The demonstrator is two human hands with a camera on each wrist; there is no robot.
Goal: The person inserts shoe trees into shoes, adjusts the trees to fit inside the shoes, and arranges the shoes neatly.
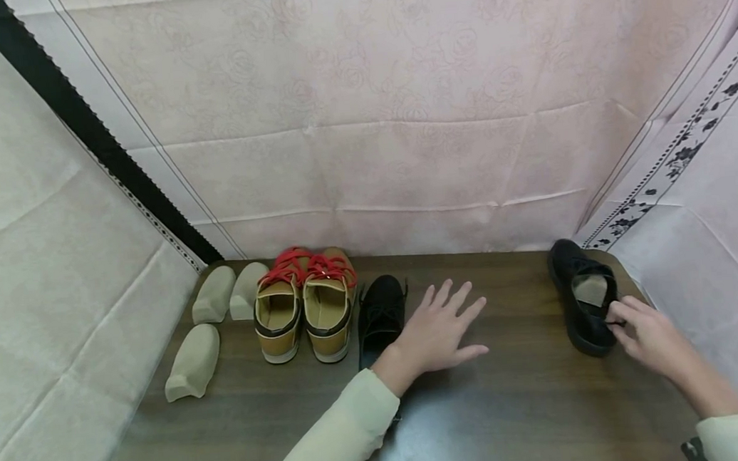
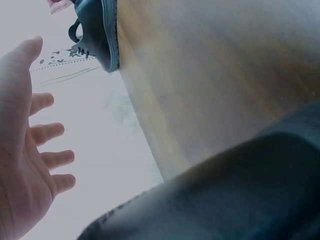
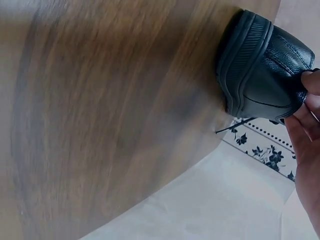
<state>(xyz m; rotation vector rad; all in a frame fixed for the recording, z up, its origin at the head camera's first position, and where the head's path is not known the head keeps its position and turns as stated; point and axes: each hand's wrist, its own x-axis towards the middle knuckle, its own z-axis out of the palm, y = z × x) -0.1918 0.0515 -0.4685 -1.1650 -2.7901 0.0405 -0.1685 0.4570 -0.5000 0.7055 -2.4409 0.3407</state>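
A black shoe (image 1: 564,295) with a pale insert (image 1: 590,289) inside it stands at the right by the wall. My right hand (image 1: 647,332) pinches the back edge of its heel. In the right wrist view the thumb and fingers grip the top of the black shoe's heel (image 3: 272,82). My left hand (image 1: 430,333) is spread above the wooden surface, fingers straight, with nothing in it. Beneath the left wrist lies a second black shoe (image 1: 381,315), partly hidden by that arm; it looms dark and close in the left wrist view.
A pair of tan shoes with red laces (image 1: 327,301) stands left of the second black shoe. Several cream shoe inserts (image 1: 193,360) lie farther left on the wooden surface (image 1: 509,392). Pale cloth walls (image 1: 390,165) enclose the back and both sides.
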